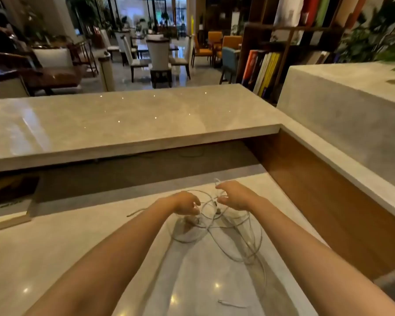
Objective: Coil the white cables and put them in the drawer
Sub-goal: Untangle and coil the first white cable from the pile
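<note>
While both hands reach over the ledge-ward edge of the tangle, the white cables (209, 228) lie loose on the pale stone worktop (55, 258), below the raised stone ledge (123, 124) and on its near side. Not coiled yet: open, overlapping loops, with strands crossing in the middle. One plug end (230, 304) lies apart, the part farthest from the ledge.

Right hand (236, 195): thumb and fingers curled, pinching a strand. A short end sticks up above the fingers toward the ledge. Left hand (187, 205): fingers bent down onto a loop; cannot tell whether it grips or only touches. No drawer in sight.

Handling, as I judge it: thin, light, limp cord with a little spring, so loops will want to open. Smooth sheath on polished stone, so likely to slide rather than stay put. A hard pull on crossed strands risks tightening a knot.

Best hold: pinch just behind a connector, not on it. Feed the length into loops over the other hand, lifting crossings free one at a time. Connectors look the fragile part; avoid sharp bends there. Step in hand looks like freeing one cable from the heap.
</note>
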A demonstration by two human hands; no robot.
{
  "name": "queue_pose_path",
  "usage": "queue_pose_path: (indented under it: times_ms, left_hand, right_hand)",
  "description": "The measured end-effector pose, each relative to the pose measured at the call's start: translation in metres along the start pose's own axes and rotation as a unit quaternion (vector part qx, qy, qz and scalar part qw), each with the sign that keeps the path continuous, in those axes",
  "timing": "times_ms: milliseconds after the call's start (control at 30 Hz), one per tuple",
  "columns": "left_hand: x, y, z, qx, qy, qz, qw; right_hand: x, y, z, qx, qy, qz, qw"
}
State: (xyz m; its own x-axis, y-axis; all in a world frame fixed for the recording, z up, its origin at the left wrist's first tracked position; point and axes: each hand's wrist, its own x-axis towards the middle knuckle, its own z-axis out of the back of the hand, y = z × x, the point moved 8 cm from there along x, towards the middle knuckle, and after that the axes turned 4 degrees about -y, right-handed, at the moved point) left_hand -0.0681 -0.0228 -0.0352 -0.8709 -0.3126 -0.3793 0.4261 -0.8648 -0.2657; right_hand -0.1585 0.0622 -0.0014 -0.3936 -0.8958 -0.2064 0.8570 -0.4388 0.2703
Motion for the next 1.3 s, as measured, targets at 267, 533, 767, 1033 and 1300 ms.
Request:
queue_pose_path:
  times_ms: [267,533,767,1033,1300]
  left_hand:
    - [0.002,0.016,-0.033,-0.07,-0.101,0.069,0.99]
    - [0.011,-0.018,0.044,-0.158,-0.248,-0.005,0.956]
    - [0.012,-0.034,0.102,-0.36,-0.299,-0.045,0.883]
    - [-0.004,-0.047,0.135,-0.471,-0.288,-0.082,0.83]
    - [-0.029,-0.054,0.191,-0.525,-0.353,-0.099,0.768]
  right_hand:
    - [0.007,-0.035,-0.016,0.072,-0.142,-0.098,0.982]
    - [-0.001,-0.033,0.02,0.164,-0.213,-0.033,0.963]
    - [-0.02,-0.017,0.106,0.139,-0.28,0.042,0.949]
    - [-0.044,-0.007,0.193,0.158,-0.364,0.069,0.915]
    - [-0.056,-0.028,0.197,0.294,-0.278,0.024,0.914]
